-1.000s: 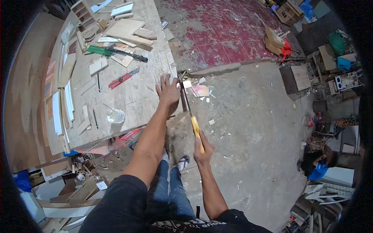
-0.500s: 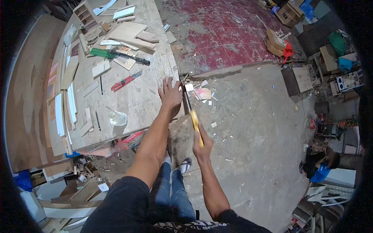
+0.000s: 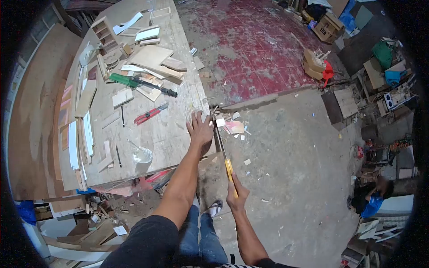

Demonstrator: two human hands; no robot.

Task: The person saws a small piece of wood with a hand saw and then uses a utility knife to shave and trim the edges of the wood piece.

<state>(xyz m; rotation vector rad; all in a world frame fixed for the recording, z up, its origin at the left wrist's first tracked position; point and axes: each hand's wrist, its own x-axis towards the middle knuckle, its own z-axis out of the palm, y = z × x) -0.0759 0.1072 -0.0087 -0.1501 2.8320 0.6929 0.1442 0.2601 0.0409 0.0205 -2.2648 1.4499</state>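
Handsaw gripped in R hand, L hand splayed flat on surface just beside blade: a skewed stroke could jump & cut it.

The yellow-handled saw slants with its dark blade against the pale plywood sheet edge.

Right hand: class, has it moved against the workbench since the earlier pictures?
Yes. The right hand with the saw pushed toward the workbench, then drew back toward the body.
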